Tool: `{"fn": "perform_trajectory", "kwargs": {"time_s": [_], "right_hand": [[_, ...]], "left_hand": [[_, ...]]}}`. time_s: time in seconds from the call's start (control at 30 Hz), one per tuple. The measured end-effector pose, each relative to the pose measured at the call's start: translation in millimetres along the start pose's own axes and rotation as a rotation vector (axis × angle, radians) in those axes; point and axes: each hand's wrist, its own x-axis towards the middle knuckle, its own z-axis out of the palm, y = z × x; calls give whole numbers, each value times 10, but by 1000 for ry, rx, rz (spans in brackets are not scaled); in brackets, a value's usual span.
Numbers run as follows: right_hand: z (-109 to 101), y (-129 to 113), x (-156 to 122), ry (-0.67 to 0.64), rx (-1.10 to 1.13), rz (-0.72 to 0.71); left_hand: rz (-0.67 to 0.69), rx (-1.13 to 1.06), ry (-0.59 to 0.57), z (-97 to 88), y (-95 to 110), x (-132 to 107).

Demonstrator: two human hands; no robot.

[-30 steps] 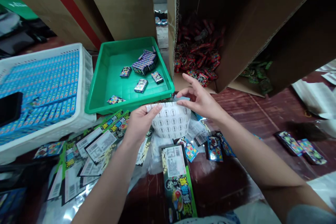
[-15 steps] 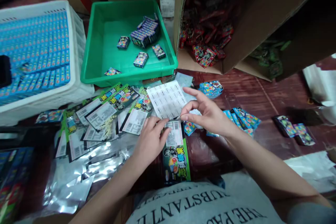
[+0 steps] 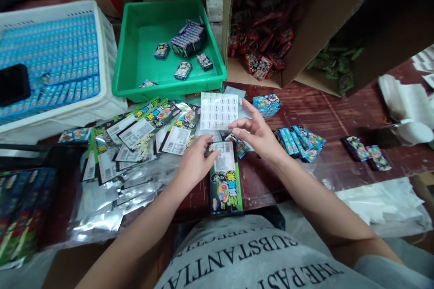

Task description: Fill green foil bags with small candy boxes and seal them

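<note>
My left hand (image 3: 195,159) is closed at the upper left corner of a flat black-and-green candy packet (image 3: 225,185), its thumb over the edge by the white label. The packet lies in front of me, label end away. My right hand (image 3: 255,132) pinches with thumb and middle finger at the lower right corner of a white sticker sheet (image 3: 219,109), the index finger raised. Rows of round printed stickers face me on the sheet, just beyond the packet. Several similar packets (image 3: 135,134) overlap to the left. Small blue candy boxes (image 3: 241,146) lie partly under my right hand.
A green tray (image 3: 135,86) holds dark candy boxes; left of it a white crate (image 3: 109,67) is filled with blue boxes. Cardboard boxes (image 3: 305,61) stand behind. Blue boxes (image 3: 300,142) and dark boxes (image 3: 366,152) lie rightward. Clear plastic bags (image 3: 101,210) lie front left.
The sticker sheet has turned straighter and moved slightly away from me, its stickers now showing more clearly. Both hands stay near the packet's top. The whole view has shifted a little.
</note>
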Motion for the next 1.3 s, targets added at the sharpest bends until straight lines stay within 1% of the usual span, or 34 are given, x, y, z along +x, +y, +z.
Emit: {"fn": "perform_trajectory", "kwargs": {"time_s": [0.1,0.17,0.2,0.27,0.37,0.43,0.47,0.57,0.63,0.7,0.77,0.87,0.9,0.93,0.97,1.0,1.03,1.07,1.1,1.13,1.17,1.2,1.27,1.3], "right_hand": [[26,-133,-121,-75,-40,26],[22,-211,-228,-136,-63,48],[21,-227,-280,-163,-77,59],[32,-208,-367,-195,-109,75],[72,-124,-454,-185,-201,66],[98,-101,-494,-164,-332,14],[108,-107,-515,-148,-425,-33],[128,-160,-588,-108,-719,-229],[147,-180,-642,-132,-831,-327],[179,-167,-685,-177,-858,-347],[223,-134,-703,-206,-838,-307],[261,-109,-688,-270,-759,-238],[246,-120,-683,-272,-725,-230],[212,-142,-685,-240,-686,-230],[159,-172,-699,-168,-638,-239],[90,-205,-731,-63,-583,-251],[15,-234,-782,56,-525,-260],[-56,-252,-853,170,-465,-261],[-110,-255,-938,261,-407,-246],[-139,-238,-1029,319,-354,-213],[-137,-204,-1115,347,-303,-164],[-108,-156,-1185,352,-253,-106],[4,-50,-1250,362,-157,-26],[65,-10,-1244,381,-117,-25]], "left_hand": [[87,-102,-66,-38,49,-46],[91,-175,-86,-80,101,-96],[65,-226,-94,-94,129,-121],[-29,-347,-127,-104,189,-165],[-146,-457,-180,-93,273,-212],[-160,-468,-184,-95,312,-232],[-159,-471,-183,-102,324,-240],[-149,-475,-204,-148,331,-260],[-124,-466,-249,-182,331,-272],[-78,-463,-313,-202,347,-276],[-19,-433,-380,-215,387,-260],[57,-291,-440,-292,458,-172],[69,-242,-459,-355,467,-130],[68,-209,-482,-442,462,-89],[57,-196,-495,-549,442,-55],[40,-198,-489,-668,406,-35],[24,-212,-449,-789,357,-35],[12,-228,-373,-895,298,-58],[9,-243,-270,-972,234,-107],[14,-265,-159,-1008,165,-179],[13,-290,-71,-995,96,-270],[1,-343,-25,-934,28,-374],[-114,-502,2,-700,-85,-597],[-164,-559,17,-554,-118,-701]]}}
